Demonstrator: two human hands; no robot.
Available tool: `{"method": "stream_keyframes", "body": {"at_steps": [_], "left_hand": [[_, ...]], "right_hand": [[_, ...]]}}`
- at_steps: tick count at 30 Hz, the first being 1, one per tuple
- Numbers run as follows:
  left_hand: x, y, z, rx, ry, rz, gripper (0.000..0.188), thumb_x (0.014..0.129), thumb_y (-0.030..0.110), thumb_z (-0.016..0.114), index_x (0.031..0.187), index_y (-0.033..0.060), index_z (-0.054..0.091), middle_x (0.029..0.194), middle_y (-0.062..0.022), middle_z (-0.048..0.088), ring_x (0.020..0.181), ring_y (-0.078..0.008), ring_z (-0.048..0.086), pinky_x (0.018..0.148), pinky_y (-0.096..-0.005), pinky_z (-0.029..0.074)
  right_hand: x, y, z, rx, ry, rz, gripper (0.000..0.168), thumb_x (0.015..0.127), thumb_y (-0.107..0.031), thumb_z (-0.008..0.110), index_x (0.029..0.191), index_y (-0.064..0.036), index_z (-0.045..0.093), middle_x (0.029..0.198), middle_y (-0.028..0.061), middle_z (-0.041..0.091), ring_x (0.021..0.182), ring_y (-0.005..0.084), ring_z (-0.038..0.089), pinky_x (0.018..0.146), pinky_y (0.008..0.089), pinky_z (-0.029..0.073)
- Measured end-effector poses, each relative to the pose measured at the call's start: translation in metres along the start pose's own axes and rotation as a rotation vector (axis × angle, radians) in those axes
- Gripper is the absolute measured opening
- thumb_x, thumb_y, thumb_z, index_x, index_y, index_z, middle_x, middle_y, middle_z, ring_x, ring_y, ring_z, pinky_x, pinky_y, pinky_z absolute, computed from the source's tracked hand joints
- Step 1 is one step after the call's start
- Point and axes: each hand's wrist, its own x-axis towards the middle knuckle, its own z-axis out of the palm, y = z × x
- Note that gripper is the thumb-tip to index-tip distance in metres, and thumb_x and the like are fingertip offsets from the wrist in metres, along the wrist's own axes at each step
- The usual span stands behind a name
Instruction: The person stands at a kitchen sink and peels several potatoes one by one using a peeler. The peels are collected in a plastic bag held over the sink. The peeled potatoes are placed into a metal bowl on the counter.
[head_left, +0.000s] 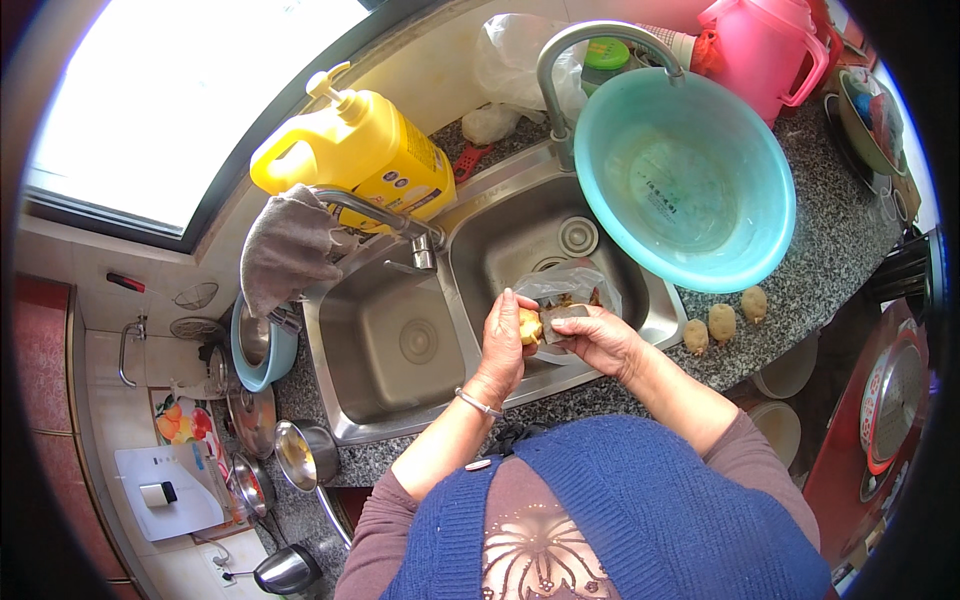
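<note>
My left hand (506, 336) holds a yellow, partly peeled potato (530, 327) over the front edge of the right sink basin. Close beside it on the right, my right hand (596, 337) grips a dark, flat scraper-like piece (561, 322) against or very near the potato; its exact kind cannot be told. Just beyond both hands, a clear plastic bag (574, 283) with brown scraps lies in the right basin (495, 232). On the granite counter to the right, several unpeeled potatoes (721, 323) lie in a row.
A large turquoise basin (686, 180) rests over the sink's right edge. Behind stand a curved tap (553, 82) and a yellow pump jug (367, 157). A grey cloth (289, 247) hangs on the left tap (424, 251), by the left sink basin (397, 345). A metal pot (306, 454) stands at the left.
</note>
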Motion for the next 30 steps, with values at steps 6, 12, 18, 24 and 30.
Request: {"method": "stream_keyframes", "body": {"at_steps": [6,12,18,24,30], "left_hand": [[0.006,-0.011,-0.001,0.152,0.143,0.092,0.045,0.096,0.052,0.038,0.088,0.0103,0.053,0.074,0.0019,0.052,0.057,-0.0047,0.046,0.045,-0.0192,0.034],[0.013,-0.018,-0.006,0.352,0.175,0.219,0.049,0.095,0.055,0.036,0.087,0.0099,0.053,0.065,0.0023,0.048,0.049,-0.0057,0.042,0.04,-0.0203,0.03],[0.0,0.001,-0.002,-0.189,0.051,-0.187,0.051,0.094,0.058,0.036,0.088,0.0099,0.051,0.065,0.0003,0.047,0.046,-0.0061,0.039,0.039,-0.0204,0.027],[0.005,-0.003,0.0,-0.1,0.128,-0.148,0.053,0.089,0.062,0.041,0.092,0.0101,0.049,0.068,0.0001,0.047,0.046,-0.0068,0.037,0.039,-0.0199,0.026],[0.003,-0.004,-0.003,-0.267,0.041,-0.209,0.05,0.09,0.059,0.044,0.097,0.0102,0.047,0.07,-0.0001,0.047,0.045,-0.0075,0.036,0.039,-0.0203,0.026]], "right_hand": [[-0.002,-0.001,0.013,-0.052,0.038,-0.042,0.034,0.084,-0.013,0.068,0.115,-0.003,0.058,0.108,0.004,0.063,0.098,0.0143,0.059,0.091,0.03,0.046],[-0.001,0.002,0.005,-0.221,-0.004,-0.036,0.035,0.084,-0.013,0.068,0.116,-0.004,0.057,0.11,0.0041,0.062,0.098,0.0136,0.058,0.09,0.0298,0.046],[0.001,0.0,0.003,-0.014,0.01,-0.045,0.035,0.083,-0.011,0.068,0.116,-0.004,0.057,0.111,0.0045,0.062,0.101,0.0142,0.058,0.091,0.0304,0.046],[-0.001,0.0,0.012,-0.187,0.042,-0.119,0.032,0.084,-0.011,0.067,0.114,-0.003,0.059,0.109,0.0045,0.062,0.102,0.0152,0.058,0.092,0.0307,0.045],[-0.003,-0.007,0.014,-0.094,0.013,-0.103,0.033,0.083,-0.012,0.069,0.113,-0.002,0.059,0.108,0.0049,0.063,0.101,0.0146,0.058,0.092,0.0296,0.046]]}}
